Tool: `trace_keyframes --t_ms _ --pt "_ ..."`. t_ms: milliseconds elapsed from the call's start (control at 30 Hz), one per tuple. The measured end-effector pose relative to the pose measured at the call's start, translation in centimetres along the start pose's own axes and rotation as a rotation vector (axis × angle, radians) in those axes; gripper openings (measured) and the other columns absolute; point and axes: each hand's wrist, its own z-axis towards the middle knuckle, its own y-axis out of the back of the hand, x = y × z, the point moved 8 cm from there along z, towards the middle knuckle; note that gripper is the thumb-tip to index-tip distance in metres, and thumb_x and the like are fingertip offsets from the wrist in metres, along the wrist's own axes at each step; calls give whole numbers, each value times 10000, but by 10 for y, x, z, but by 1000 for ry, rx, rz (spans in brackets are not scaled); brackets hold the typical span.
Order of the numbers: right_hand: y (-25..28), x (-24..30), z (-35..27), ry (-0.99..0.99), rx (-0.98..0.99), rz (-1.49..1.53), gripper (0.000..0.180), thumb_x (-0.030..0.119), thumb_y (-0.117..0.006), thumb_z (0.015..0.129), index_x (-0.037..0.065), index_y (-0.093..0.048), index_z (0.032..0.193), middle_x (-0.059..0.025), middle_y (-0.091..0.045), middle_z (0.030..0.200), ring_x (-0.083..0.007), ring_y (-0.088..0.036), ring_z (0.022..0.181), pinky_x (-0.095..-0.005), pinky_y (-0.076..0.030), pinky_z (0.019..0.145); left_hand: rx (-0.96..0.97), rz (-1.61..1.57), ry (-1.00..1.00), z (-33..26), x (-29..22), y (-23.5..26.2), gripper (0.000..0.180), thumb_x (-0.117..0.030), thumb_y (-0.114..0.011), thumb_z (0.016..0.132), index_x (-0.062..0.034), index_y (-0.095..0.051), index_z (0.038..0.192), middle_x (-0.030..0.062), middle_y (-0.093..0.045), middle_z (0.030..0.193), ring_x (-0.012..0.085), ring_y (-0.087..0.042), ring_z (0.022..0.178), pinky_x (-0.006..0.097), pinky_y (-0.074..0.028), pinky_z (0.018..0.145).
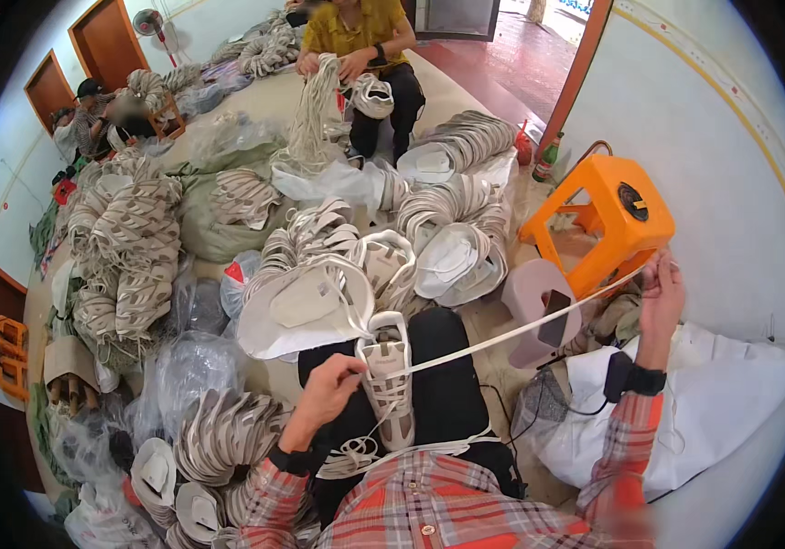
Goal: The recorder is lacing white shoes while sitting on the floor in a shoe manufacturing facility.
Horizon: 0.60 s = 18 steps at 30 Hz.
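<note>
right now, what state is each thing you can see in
Shoe upper: lace criss-crossed over its front
Lace: stretched taut
Right hand: raised, closed on the lace
Left hand: bent, at the shoe upper
Orange stool: upright
Doorway: open
Fan: upright, can't tell if running

White wall [713,174], orange stool [614,221]

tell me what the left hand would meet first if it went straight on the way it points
Most likely the beige shoe upper, since the left hand points toward it. Depth is unclear, so the two may even be touching.
</note>
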Motion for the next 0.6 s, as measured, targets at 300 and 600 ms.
trace_keyframes --t_ms 300,600 --pt "3 -24 -56 -31 122 -662 121 44 -533 869 34 -590 975 -27 -599 844 -77 -536 678 -179 -424 601 282 520 -443 -9 -51 -111 153 -112 -506 849 -44 -504 986 154 -521 852 351 -570 765 423 -466 626" --pt "-176 -146 -290 474 1062 -1107 115 115 -569 664 73 -584 769 -90 -507 800 -249 -468 836 -374 -348 699 96 179 94 6 -27 -72 251 -134 -476 884 25 -566 1057 143 -633 697 233 -629 661 327 -484 612"
